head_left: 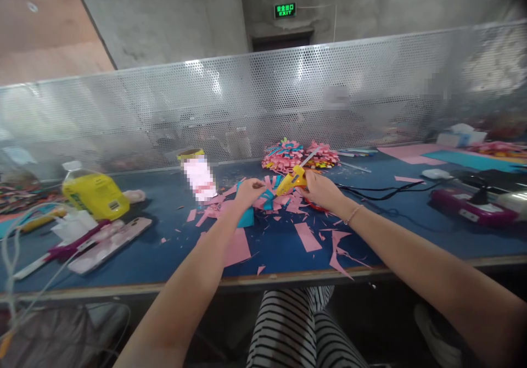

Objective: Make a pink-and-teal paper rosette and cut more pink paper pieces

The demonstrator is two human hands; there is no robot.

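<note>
Striped pants (284, 329) are closest. Above the blue table (168, 241), the right hand (320, 188) wraps its fingers around a yellow glue gun (290, 182), probably light and hard; hold its handle. The left hand (249, 191) bends by blue paper strips (267, 200), likely soft; I can't tell its grip.

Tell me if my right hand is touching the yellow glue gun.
Touching. The head view shows your right hand gripping the yellow glue gun at its rear, with no gap between them.
</note>
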